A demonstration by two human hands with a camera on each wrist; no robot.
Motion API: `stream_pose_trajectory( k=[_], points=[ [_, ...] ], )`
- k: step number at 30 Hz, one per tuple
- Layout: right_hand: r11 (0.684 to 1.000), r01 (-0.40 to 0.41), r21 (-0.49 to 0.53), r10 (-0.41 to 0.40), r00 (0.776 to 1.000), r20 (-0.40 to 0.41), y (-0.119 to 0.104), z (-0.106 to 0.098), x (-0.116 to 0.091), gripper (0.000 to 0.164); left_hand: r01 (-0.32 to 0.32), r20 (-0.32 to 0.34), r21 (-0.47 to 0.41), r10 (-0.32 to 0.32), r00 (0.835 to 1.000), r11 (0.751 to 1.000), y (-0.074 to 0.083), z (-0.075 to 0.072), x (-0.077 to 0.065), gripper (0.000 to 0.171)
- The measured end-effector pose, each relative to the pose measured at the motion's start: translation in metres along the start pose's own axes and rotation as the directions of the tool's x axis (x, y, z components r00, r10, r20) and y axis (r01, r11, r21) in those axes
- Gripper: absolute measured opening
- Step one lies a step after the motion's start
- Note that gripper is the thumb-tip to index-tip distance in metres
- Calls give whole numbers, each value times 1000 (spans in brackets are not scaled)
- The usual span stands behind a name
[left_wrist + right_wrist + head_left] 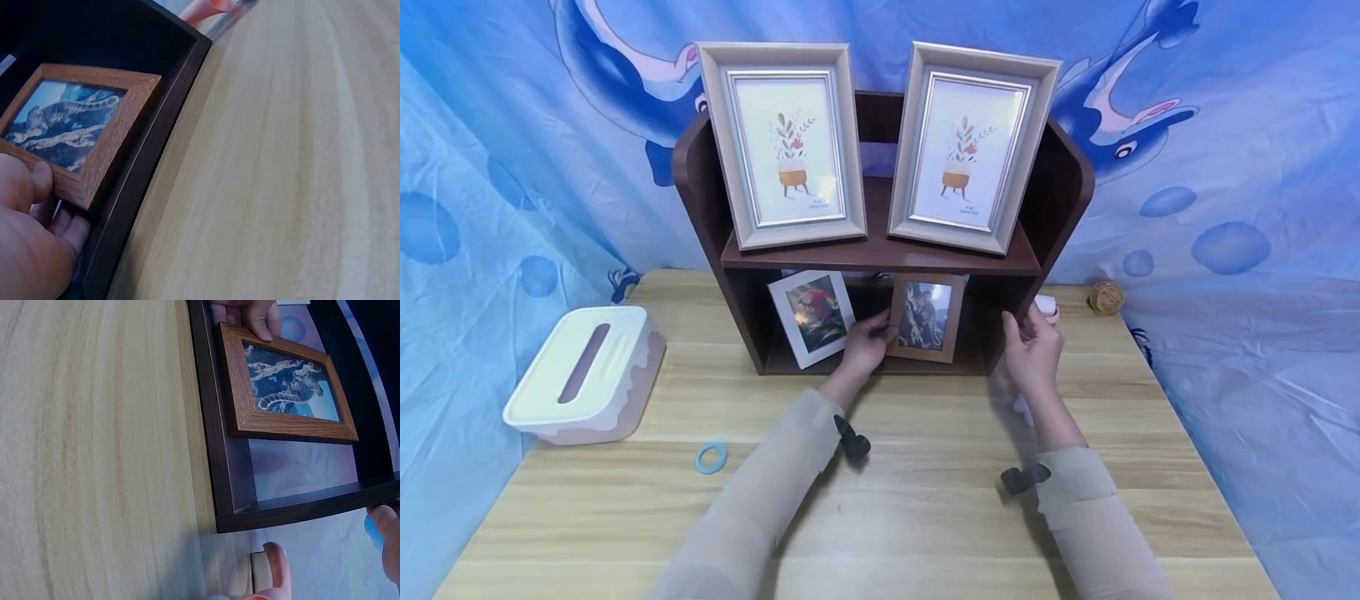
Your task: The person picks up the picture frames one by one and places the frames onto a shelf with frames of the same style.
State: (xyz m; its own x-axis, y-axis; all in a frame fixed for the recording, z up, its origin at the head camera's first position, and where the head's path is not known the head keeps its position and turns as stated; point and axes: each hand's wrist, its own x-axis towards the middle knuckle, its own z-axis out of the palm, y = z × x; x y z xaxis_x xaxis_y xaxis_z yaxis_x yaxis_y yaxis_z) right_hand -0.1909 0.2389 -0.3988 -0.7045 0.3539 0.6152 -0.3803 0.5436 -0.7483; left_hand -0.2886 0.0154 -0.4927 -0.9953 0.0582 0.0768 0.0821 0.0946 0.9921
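A brown wooden photo frame (pixel 957 321) with a picture of a spotted cat leans in the lower compartment of a dark brown shelf (pixel 880 265). My left hand (pixel 867 340) pinches its left edge, with the thumb on the front and the fingers behind, as the left wrist view shows. Left of that hand, a white photo frame (pixel 844 302) with a parrot picture stands tilted. My right hand (pixel 1036 354) holds the shelf's right side panel near its front edge; some of its fingers are hidden. Two large beige frames (pixel 802 236) (pixel 955 236) lean on the upper shelf.
A white-lidded tissue box (pixel 580 375) stands on the wooden table at left, and a blue ring (pixel 711 458) lies nearer. Behind my right hand are a pink-and-white object (pixel 1046 306), partly hidden, and a ball of twine (pixel 1106 297). A blue dolphin-print curtain hangs behind.
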Motion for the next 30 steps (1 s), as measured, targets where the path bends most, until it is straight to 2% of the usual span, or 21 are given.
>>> stream_pose_trajectory(
  k=[9,16,23,30],
  points=[
    [1000,-19,3,19,1000,4,-1,-1,0,15,-19,28,31,19,999,999,-2,4,5,39],
    [999,-32,-8,32,999,-4,34,7,1,17,-22,53,47,20,998,999,-1,5,4,40],
    [999,-41,22,41,999,14,41,5,1,17,-31,59,112,25,998,993,-2,5,2,39],
    [999,-30,39,29,999,15,41,3,1,18,-109,48,206,102,994,973,0,4,-1,36]
  ],
)
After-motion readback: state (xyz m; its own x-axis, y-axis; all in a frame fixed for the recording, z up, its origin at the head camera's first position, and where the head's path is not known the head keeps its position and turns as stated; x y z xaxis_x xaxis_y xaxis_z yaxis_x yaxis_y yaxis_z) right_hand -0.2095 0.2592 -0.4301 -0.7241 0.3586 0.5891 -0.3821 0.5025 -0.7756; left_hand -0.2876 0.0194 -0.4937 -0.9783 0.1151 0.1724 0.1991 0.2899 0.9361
